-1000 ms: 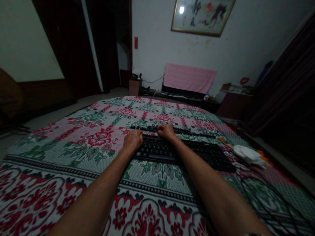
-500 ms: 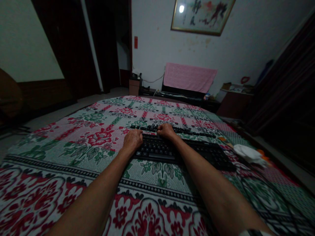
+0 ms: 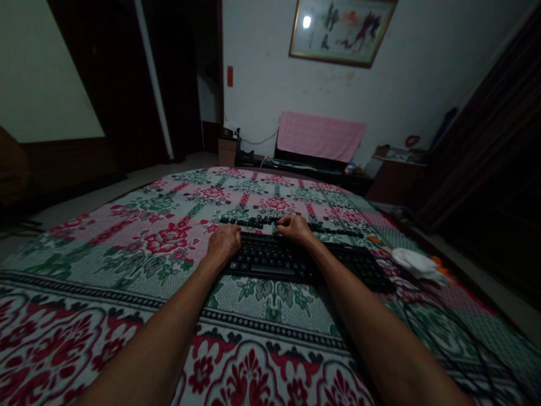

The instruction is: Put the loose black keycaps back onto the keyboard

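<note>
A black computer keyboard point(image 3: 266, 269) lies flat on the patterned bedspread point(image 3: 270, 299) in front of me. My left hand point(image 3: 225, 241) is closed at its upper left corner, with the fingers curled over the edge. Just behind the keyboard's far edge runs a row of small black pieces point(image 3: 253, 222) that look like loose keycaps. Thumb and fingers of my right hand point(image 3: 295, 230) are pinched together beside that row. Anything between those fingertips is too small and dark to make out. My right forearm covers part of the keyboard.
To the right lie a white crumpled item point(image 3: 416, 262), something orange point(image 3: 439, 270) and black cables point(image 3: 448, 321). Beyond the bed stands a low dark cabinet, with a pink cloth point(image 3: 321, 135) draped over something on it. A framed picture point(image 3: 342, 31) hangs on the wall.
My right hand has shifted slightly right along the row of small black pieces, still pinched. My left hand stays at the keyboard's corner. The whole view has moved a little.
</note>
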### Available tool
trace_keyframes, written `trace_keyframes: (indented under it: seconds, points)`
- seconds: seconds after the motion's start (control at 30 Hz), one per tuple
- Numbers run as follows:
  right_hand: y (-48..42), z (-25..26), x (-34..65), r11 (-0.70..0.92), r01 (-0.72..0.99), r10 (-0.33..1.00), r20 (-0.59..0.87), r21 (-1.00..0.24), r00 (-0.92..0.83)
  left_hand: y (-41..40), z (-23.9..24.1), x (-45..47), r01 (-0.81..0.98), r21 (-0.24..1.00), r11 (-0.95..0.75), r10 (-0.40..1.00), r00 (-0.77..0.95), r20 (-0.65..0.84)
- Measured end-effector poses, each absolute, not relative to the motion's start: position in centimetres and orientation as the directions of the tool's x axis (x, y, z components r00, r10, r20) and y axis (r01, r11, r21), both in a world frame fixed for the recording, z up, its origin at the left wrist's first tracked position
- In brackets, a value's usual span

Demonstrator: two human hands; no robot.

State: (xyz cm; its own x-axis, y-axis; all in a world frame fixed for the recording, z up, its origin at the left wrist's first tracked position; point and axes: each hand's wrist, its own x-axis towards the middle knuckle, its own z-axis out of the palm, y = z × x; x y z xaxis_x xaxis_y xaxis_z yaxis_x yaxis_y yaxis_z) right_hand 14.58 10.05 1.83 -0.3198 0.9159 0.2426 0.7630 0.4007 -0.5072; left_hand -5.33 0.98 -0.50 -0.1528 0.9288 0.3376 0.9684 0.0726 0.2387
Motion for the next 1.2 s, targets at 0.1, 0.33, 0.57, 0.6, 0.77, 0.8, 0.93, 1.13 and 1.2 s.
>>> trace_keyframes:
  seconds: [0.1, 0.33, 0.57, 0.6, 0.77, 0.8, 0.93, 1.13, 1.2]
  points:
    - [8.7, 2.4, 15.8, 0.415, 0.728, 0.91, 0.244, -0.546, -0.336, 1.0, -0.5, -5.3, 0.97, 0.231, 0.07, 0.927, -0.149, 0.345]
    - [6.1, 3.0, 17.6, 0.506, 0.595, 0.801, 0.085, -0.624, -0.592, 1.0, -0.5, -5.5, 0.974, 0.22, 0.061, 0.929, -0.136, 0.344]
    - [5.2, 3.5, 17.6, 0.463, 0.616, 0.793, -0.013, -0.638, -0.609, 1.0, -0.4, -5.5, 0.978, 0.204, 0.051, 0.933, -0.119, 0.338]
    - [5.2, 3.5, 17.6, 0.456, 0.617, 0.798, -0.013, -0.642, -0.603, 1.0, -0.4, -5.5, 0.978, 0.205, 0.047, 0.934, -0.116, 0.338]
    - [5.0, 3.5, 17.5, 0.42, 0.595, 0.805, -0.02, -0.685, -0.592, 1.0, -0.4, -5.6, 0.976, 0.215, 0.029, 0.916, -0.112, 0.386]
    - [5.0, 3.5, 17.5, 0.417, 0.589, 0.804, -0.021, -0.693, -0.594, 0.9, -0.2, -5.3, 0.978, 0.21, 0.004, 0.902, -0.094, 0.421]
    - [5.3, 3.0, 17.7, 0.427, 0.569, 0.796, -0.007, -0.703, -0.605, 0.5, 0.5, -3.1, 0.957, 0.185, -0.224, 0.846, 0.096, 0.524]
    - [6.0, 1.9, 18.0, 0.443, 0.514, 0.784, 0.039, -0.735, -0.62, -0.3, -0.2, 0.3, 0.853, 0.226, -0.471, 0.812, 0.319, 0.488]
    - [6.2, 1.7, 18.1, 0.439, 0.497, 0.772, 0.031, -0.749, -0.635, -0.4, -0.7, 0.5, 0.856, 0.219, -0.468, 0.808, 0.315, 0.497]
